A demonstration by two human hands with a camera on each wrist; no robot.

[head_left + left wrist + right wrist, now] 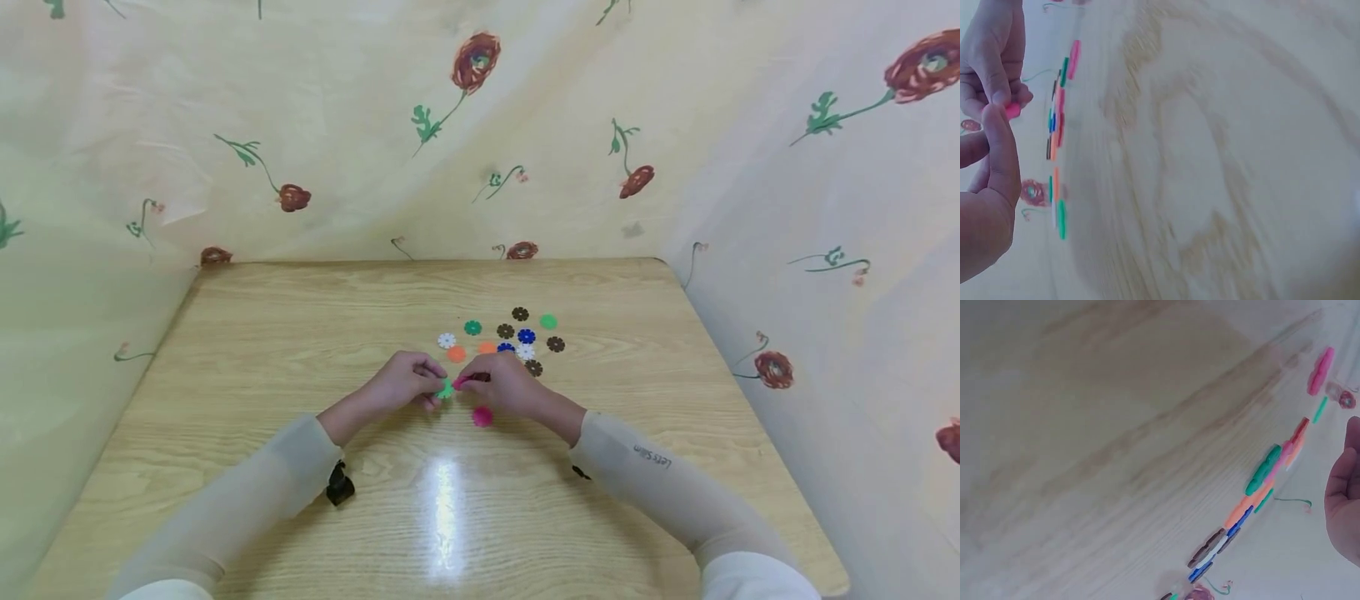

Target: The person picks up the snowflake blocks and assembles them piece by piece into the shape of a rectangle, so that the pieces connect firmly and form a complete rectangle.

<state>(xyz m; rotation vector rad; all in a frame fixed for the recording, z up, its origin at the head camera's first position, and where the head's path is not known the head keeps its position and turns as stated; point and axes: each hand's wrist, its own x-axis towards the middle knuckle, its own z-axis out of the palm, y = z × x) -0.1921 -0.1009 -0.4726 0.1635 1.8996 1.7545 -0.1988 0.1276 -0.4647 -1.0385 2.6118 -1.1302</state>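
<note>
In the head view my left hand (401,383) pinches a light green notched plastic disc (445,390) by its side. Facing it, my right hand (502,385) pinches a pink disc (459,383) whose edge meets or nearly meets the green one; whether they interlock I cannot tell. Another pink disc (482,417) lies on the table just below the right hand. The left wrist view shows the fingertips of both hands close together, with a bit of pink (1012,111) between them. Only part of the right hand (1344,500) enters the right wrist view, at its right edge.
Beyond the hands, loose discs lie scattered: white (447,341), orange (456,354), dark green (472,327), blue (527,336), light green (548,321) and several brown ones (521,314). Flower-printed cloth (337,125) rises behind the wooden table (262,333) and along its sides.
</note>
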